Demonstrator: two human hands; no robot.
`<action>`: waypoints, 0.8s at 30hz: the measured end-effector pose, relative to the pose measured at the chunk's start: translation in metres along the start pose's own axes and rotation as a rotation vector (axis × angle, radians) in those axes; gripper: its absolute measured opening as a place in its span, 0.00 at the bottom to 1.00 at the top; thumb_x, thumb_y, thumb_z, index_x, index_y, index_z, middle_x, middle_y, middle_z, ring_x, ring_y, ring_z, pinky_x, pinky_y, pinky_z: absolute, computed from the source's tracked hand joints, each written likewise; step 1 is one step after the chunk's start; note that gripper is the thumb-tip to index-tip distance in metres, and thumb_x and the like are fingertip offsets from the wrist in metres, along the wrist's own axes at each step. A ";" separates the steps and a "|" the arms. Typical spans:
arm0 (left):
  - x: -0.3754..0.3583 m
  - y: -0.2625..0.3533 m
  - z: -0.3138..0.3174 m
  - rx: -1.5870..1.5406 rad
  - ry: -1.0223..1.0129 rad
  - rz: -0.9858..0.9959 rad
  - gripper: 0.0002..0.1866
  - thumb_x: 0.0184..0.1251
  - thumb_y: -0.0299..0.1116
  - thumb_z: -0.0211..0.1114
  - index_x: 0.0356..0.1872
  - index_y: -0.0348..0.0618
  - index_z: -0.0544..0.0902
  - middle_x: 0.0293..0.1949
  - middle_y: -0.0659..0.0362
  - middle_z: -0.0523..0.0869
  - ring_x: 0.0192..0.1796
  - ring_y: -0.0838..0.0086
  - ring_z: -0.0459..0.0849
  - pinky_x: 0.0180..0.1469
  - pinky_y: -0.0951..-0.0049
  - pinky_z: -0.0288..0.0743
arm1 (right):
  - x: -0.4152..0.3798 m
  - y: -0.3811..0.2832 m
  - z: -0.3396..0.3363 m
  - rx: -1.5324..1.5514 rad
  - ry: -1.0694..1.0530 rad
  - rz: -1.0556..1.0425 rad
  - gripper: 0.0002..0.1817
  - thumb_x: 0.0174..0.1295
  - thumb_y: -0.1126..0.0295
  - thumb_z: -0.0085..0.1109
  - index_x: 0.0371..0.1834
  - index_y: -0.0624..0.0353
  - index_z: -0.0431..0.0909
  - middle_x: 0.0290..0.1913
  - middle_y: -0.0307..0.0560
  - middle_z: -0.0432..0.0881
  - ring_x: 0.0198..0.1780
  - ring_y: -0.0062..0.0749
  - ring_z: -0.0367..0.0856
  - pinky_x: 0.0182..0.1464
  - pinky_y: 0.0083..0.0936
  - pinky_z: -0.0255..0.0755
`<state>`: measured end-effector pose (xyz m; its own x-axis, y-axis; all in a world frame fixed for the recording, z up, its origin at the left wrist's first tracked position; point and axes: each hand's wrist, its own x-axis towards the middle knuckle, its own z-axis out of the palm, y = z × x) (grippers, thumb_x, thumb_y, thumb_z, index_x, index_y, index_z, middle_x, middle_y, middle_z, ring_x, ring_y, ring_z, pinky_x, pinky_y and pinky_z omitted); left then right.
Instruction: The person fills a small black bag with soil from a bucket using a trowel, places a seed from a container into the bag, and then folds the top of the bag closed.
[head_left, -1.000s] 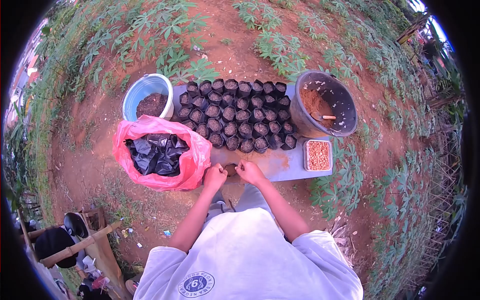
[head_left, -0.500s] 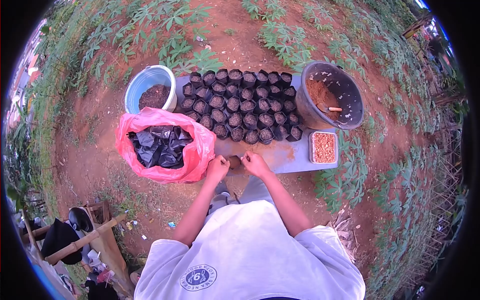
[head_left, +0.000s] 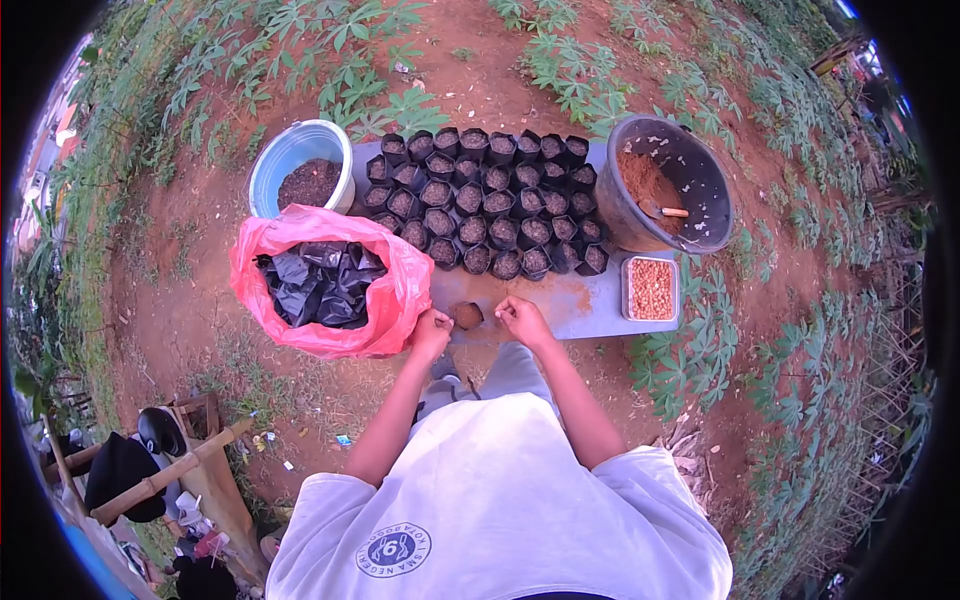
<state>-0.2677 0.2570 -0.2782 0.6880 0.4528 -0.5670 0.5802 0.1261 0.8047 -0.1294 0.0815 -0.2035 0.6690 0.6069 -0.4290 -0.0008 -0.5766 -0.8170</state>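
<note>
A small black planting bag (head_left: 467,316) with reddish-brown soil in it sits at the table's near edge, between my two hands. Just left of it is my left hand (head_left: 432,333), fingers curled together close to the pink plastic bag (head_left: 410,285). On the other side, my right hand (head_left: 523,323) hovers slightly apart from the planting bag, its fingertips bunched; anything small within either pinch is too small to make out. Beyond my hands stand rows of filled black planting bags (head_left: 470,200), their tops showing dark soil. Folded black planting bags (head_left: 320,285) fill the pink bag.
A light blue bucket (head_left: 263,180) with dark soil stands back left. At the back right, a large dark bucket (head_left: 708,190) holds reddish soil and a wooden-handled trowel (head_left: 672,212). A clear box of corn kernels (head_left: 651,290) rests on the grey table's (head_left: 590,318) right end.
My right hand has drawn away to the right from the small planting bag, and my left hand has shifted slightly left. The soil inside that bag now shows more fully.
</note>
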 end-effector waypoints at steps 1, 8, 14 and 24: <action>-0.001 -0.002 -0.001 0.001 -0.003 -0.002 0.05 0.63 0.26 0.64 0.37 0.42 0.76 0.26 0.60 0.79 0.28 0.77 0.80 0.29 0.72 0.74 | -0.001 -0.001 -0.002 -0.097 0.075 -0.070 0.06 0.62 0.76 0.58 0.29 0.62 0.72 0.26 0.40 0.78 0.28 0.21 0.76 0.33 0.23 0.72; -0.037 0.019 -0.010 0.221 0.052 0.260 0.14 0.57 0.22 0.68 0.43 0.39 0.76 0.31 0.54 0.81 0.30 0.71 0.81 0.36 0.70 0.76 | -0.005 0.008 -0.009 0.226 -0.047 0.089 0.08 0.58 0.80 0.62 0.31 0.60 0.71 0.29 0.40 0.79 0.36 0.25 0.81 0.39 0.22 0.75; -0.021 -0.009 -0.009 0.210 0.100 0.243 0.15 0.63 0.22 0.63 0.50 0.37 0.73 0.36 0.57 0.81 0.32 0.73 0.82 0.37 0.71 0.78 | -0.012 0.008 0.002 0.146 -0.009 -0.070 0.13 0.61 0.81 0.55 0.50 0.63 0.74 0.37 0.45 0.81 0.38 0.27 0.81 0.43 0.26 0.77; -0.004 0.010 0.006 -0.188 0.002 0.049 0.10 0.66 0.27 0.64 0.45 0.38 0.76 0.33 0.59 0.80 0.31 0.78 0.80 0.29 0.75 0.75 | 0.012 0.010 0.032 0.119 -0.063 -0.065 0.10 0.65 0.80 0.50 0.49 0.63 0.73 0.36 0.41 0.79 0.34 0.23 0.79 0.38 0.23 0.76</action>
<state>-0.2617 0.2510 -0.2686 0.7125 0.4642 -0.5262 0.4543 0.2663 0.8501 -0.1450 0.1000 -0.2290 0.6225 0.6761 -0.3940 -0.0500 -0.4681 -0.8823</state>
